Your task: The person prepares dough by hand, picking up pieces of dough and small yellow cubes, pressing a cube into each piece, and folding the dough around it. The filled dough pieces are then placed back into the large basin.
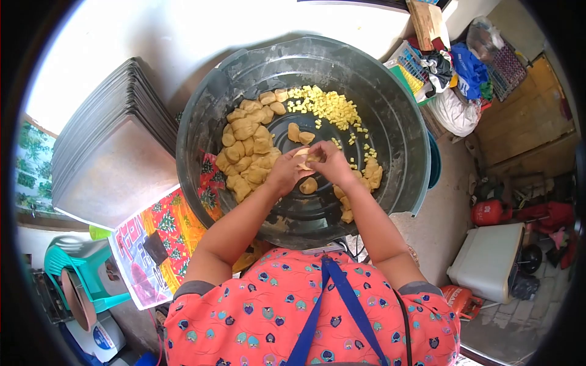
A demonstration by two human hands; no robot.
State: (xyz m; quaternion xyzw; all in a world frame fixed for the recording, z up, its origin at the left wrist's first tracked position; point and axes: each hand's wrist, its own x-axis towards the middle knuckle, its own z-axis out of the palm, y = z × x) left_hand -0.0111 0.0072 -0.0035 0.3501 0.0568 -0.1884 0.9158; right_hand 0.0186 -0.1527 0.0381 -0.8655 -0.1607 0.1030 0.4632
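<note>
Hands meet at the tub's point(390, 110) centre: left hand point(285, 174) and right hand point(332, 163) pinch one dough piece point(303, 160) closed. Filled pieces point(247, 146) pile at nine o'clock; many yellow cubes point(329, 107) remain at twelve, so roughly midway.

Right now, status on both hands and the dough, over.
Left hand and right hand together, both pinching one dough piece over the black tub. Dough lumps piled left, yellow cubes behind. Nothing blocking.
</note>
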